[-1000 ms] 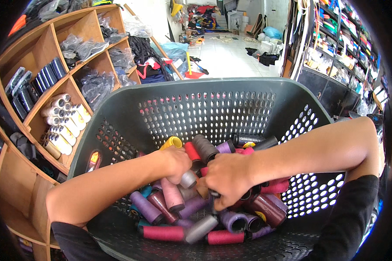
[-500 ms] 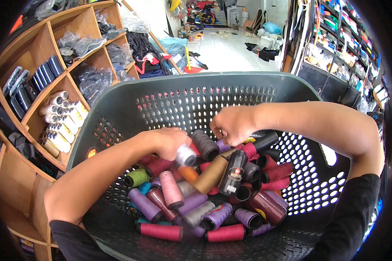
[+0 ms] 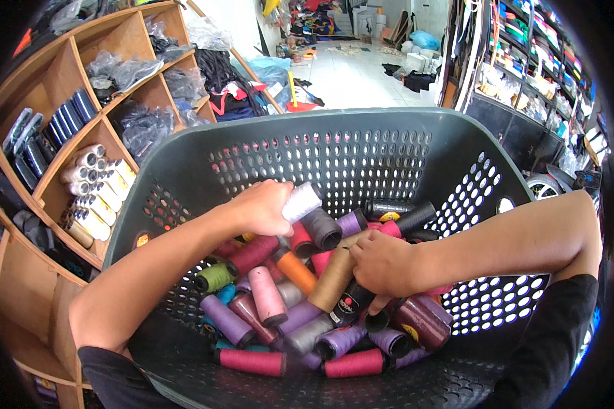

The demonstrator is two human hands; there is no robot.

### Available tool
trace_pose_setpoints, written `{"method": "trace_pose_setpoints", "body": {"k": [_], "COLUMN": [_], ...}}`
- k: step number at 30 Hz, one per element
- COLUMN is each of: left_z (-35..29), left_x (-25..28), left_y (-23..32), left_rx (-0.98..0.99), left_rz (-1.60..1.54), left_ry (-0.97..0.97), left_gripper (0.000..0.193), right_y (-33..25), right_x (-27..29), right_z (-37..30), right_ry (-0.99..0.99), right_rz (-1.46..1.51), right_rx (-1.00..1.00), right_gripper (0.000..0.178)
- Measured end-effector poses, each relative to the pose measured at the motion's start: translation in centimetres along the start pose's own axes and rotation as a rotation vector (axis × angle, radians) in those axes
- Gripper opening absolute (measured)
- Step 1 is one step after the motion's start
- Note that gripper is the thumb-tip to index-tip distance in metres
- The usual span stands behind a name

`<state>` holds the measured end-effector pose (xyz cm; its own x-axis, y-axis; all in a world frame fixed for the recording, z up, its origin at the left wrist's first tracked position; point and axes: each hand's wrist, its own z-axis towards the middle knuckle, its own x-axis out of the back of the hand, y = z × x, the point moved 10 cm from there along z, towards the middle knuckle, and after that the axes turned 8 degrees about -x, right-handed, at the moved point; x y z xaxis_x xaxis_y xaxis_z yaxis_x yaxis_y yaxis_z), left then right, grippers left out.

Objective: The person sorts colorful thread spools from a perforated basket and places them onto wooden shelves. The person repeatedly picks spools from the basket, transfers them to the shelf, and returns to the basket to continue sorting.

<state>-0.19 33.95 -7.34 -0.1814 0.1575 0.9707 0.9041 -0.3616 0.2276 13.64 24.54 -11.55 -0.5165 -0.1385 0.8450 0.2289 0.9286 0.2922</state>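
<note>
A large dark green plastic basket with perforated walls holds a heap of thread spools. In my left hand, closed around it, is a white spool of thread, raised over the far part of the heap beside a dark grey spool. My right hand reaches down into the heap with bent fingers. It is between a tan spool and a maroon spool, with a black spool just below the fingers. Whatever lies under that palm is hidden.
Wooden cubby shelves stand to the left, with several white spools and bagged goods in them. Beyond the basket, a pale tiled floor has cloth piles around it. Crowded dark racks line the right side.
My left hand has lifted the white spool up and slightly right. My right hand has come down and nearer, over the middle of the heap. The black spool has shifted lower left.
</note>
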Motion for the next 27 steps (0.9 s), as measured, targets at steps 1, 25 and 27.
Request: {"method": "trace_pose_setpoints", "body": {"k": [1, 25, 27], "left_z": [-0.1, 0.6, 1.1], "left_x": [0.1, -0.9, -0.9], "left_y": [-0.1, -3.7, -3.3], "left_rx": [0.013, 0.191, 0.112], "left_rz": [0.023, -0.35, -0.45], "left_ry": [0.005, 0.186, 0.267], "left_gripper": [0.054, 0.068, 0.067], "right_y": [0.2, 15.3, 15.7], "right_x": [0.0, 11.0, 10.6], "right_z": [0.0, 0.8, 1.0], "right_ry": [0.038, 0.436, 0.469], "right_rz": [0.034, 0.566, 0.605], "right_rx": [-0.022, -0.43, -0.423], "right_gripper": [0.062, 0.073, 0.075]}}
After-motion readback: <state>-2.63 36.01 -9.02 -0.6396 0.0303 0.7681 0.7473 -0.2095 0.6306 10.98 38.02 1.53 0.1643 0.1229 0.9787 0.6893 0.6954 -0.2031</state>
